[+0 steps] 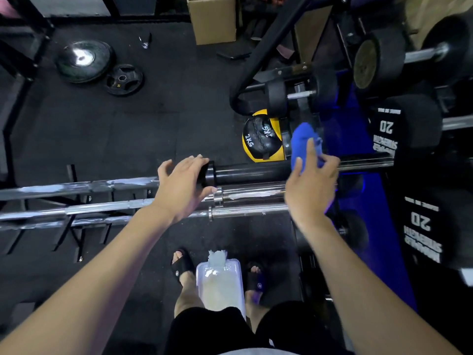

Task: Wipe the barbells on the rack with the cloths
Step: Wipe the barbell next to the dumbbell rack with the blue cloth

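Several barbells lie side by side on a low rack in front of me. The far one has a black sleeve point(252, 172); two chrome bars point(250, 193) lie nearer, running left across the view. My left hand point(183, 187) curls around the black collar of the far barbell. My right hand point(311, 184) holds a blue cloth point(303, 140) against the black sleeve, fingers wrapped over the cloth. The sleeve's right end continues toward the blue frame.
A pack of white wipes point(218, 283) sits on the floor between my sandalled feet. A yellow-black 2 kg ball point(261, 138) lies behind the bars. Dumbbells marked 20 point(399, 126) fill a rack at right. Weight plates point(84, 60) and a cardboard box point(213, 19) lie farther away.
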